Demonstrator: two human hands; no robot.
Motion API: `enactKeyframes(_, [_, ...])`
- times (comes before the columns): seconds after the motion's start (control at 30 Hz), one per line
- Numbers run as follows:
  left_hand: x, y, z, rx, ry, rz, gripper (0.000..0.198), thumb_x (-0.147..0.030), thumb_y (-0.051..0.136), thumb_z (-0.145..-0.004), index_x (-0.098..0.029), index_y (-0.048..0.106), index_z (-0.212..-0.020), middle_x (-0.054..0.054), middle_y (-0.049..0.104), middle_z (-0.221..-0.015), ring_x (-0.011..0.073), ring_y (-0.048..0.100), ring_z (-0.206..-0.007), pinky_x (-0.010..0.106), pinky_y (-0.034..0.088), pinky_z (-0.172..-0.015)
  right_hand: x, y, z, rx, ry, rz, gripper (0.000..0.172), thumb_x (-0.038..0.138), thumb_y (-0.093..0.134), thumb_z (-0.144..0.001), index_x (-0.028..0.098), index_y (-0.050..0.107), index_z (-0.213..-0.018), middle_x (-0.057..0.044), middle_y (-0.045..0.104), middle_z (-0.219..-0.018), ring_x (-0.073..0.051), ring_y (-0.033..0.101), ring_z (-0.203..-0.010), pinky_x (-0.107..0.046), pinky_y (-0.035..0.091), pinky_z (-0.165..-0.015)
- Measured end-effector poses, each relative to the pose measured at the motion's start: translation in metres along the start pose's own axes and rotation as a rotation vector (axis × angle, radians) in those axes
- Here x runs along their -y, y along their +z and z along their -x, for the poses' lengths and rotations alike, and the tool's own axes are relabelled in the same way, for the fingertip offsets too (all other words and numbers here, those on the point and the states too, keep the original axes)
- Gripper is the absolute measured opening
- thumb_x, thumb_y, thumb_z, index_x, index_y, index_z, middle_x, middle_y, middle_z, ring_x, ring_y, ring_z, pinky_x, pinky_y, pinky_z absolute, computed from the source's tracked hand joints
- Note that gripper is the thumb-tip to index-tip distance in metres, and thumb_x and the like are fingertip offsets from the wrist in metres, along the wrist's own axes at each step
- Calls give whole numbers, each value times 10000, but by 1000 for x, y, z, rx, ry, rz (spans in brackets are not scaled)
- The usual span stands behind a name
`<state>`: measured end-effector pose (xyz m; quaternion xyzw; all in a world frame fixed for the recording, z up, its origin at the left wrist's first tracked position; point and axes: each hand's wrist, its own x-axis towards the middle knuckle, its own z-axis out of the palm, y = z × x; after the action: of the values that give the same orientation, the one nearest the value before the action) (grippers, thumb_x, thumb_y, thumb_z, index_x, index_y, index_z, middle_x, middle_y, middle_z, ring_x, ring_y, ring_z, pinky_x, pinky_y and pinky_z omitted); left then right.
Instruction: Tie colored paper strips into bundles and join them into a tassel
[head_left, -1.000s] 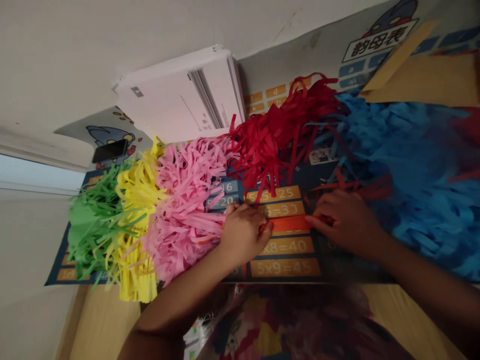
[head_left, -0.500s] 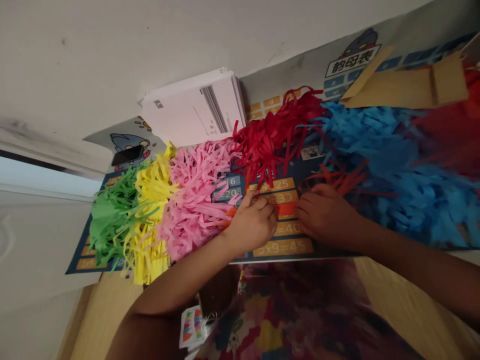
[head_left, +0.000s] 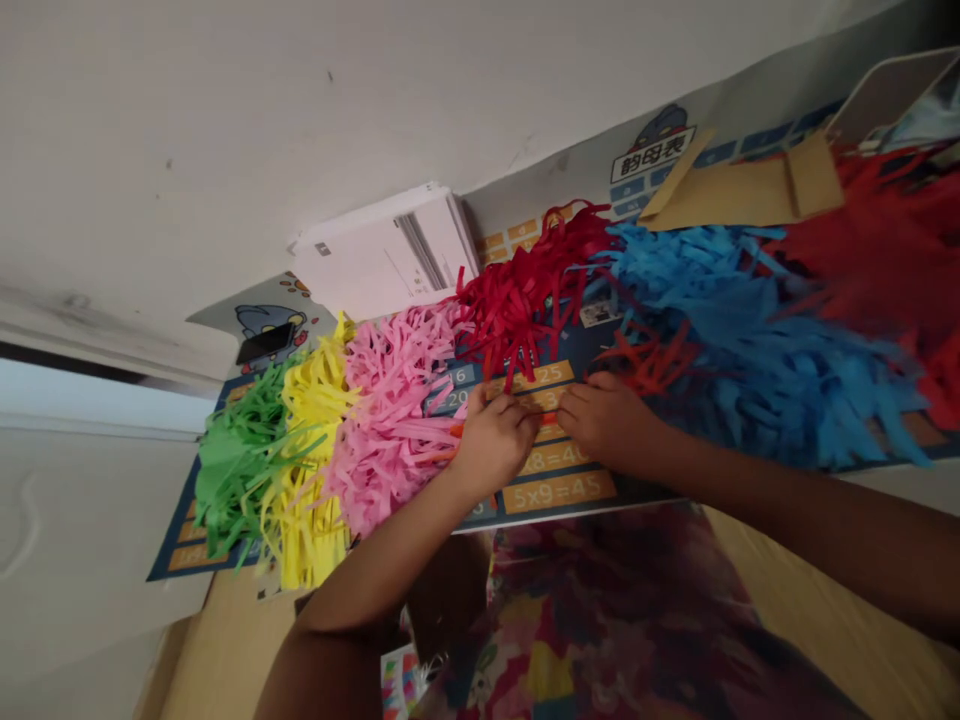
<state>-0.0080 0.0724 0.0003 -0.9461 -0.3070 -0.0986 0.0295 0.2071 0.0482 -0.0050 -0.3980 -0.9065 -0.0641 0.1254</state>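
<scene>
An orange tissue-paper tassel (head_left: 651,356) is stretched between my two hands, low over the printed mat, with fringe showing beyond each hand. My left hand (head_left: 496,440) is closed on its left part, fingers curled. From the other side my right hand (head_left: 609,422) pinches it, fingertips close to the left ones. A short orange middle section shows between them. Left of my left hand lie pink tassels (head_left: 397,430). Just beyond the hands is a dark red tassel (head_left: 529,290), and blue tassels (head_left: 750,310) spread out right of my right hand.
Yellow (head_left: 307,450) and green tassels (head_left: 236,460) lie at the left, near a black phone (head_left: 266,344). A white box (head_left: 382,255) stands against the wall. Brown folded card (head_left: 735,190) and bright red tassels (head_left: 900,250) are at the right. The mat's edge (head_left: 555,515) faces me.
My hands have drawn a little closer together, so less of the orange middle section shows. The view has shifted, bringing more of the red tassels at the right into sight.
</scene>
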Motion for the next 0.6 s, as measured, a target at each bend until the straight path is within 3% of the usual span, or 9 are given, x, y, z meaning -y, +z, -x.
enactKeyframes(0.13, [6, 3, 12, -34, -47, 57, 161, -195, 565, -967, -233, 719, -992, 25, 772, -976, 188, 644, -962, 484, 286, -1053, -21, 13, 25, -47, -8, -35, 247, 105, 494, -952, 197, 706, -864, -31, 709, -811, -198, 571, -804, -375, 280, -799])
enactKeyframes(0.3, [14, 4, 16, 25, -199, 241, 159, -280, 578, -964, -224, 720, -922, 22, 757, -937, 186, 636, -934, 424, 324, -994, -45, 22, 46, -50, 185, -300, 251, 304, 534, -986, 224, 721, -839, -36, 719, -906, -212, 605, -889, -363, 297, -787])
enactKeyframes(0.43, [17, 1, 11, 99, -300, 347, 181, -300, 568, -962, -202, 699, -883, 38, 728, -898, 202, 619, -915, 403, 354, -910, -45, 20, 43, 34, 275, -402, 275, 372, 523, -989, 230, 728, -874, -43, 699, -918, -224, 606, -914, -363, 308, -787])
enactKeyframes(0.6, [16, 1, 4, 175, -306, 303, 198, -289, 529, -963, -195, 667, -856, 50, 693, -857, 228, 593, -909, 408, 352, -851, -41, 18, 39, 31, 293, -361, 303, 396, 521, -985, 229, 710, -819, -47, 686, -891, -222, 581, -871, -361, 301, -773])
